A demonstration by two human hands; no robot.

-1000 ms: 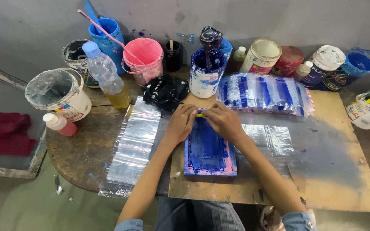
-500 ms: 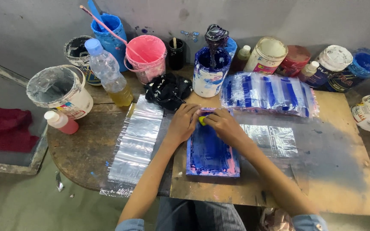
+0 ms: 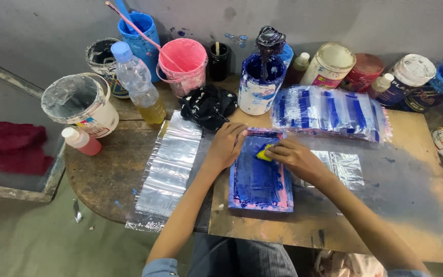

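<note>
On the worktop [image 3: 401, 205] directly in front of the seated person lies a small printing screen frame [image 3: 260, 172], its mesh smeared deep blue and its wooden edges stained pink and blue. Right hand [image 3: 296, 156] rests over the upper part of the frame with its fingers curled closed on a small yellow scraper [image 3: 263, 152], which is pressed against the blue mesh. Left hand [image 3: 226, 144] lies just beside it on the frame's upper left corner, fingers bent and pressing down on the edge; it holds nothing that I can make out.

To the left of the frame a stack of clear plastic bags [image 3: 169, 166] runs down towards the worktop's edge. On the right, partly under the forearm, lies another clear bag [image 3: 345, 168]. Beyond the frame sits a fanned pile of bags printed with blue stripes [image 3: 329, 111]. A crumpled black rag [image 3: 208, 106] lies near the left hand.

Along the wall stand paint containers: a blue-stained tub with a stick in it [image 3: 260, 86], a pink bucket [image 3: 183, 64], a blue cup [image 3: 140, 32], a white bucket lined with plastic [image 3: 80, 104], and several lidded jars [image 3: 329, 64]. A plastic bottle of yellowish liquid [image 3: 138, 84] and a small pink bottle [image 3: 81, 141] stand at the left. A red cloth [image 3: 8, 154] lies off the worktop, further left.
</note>
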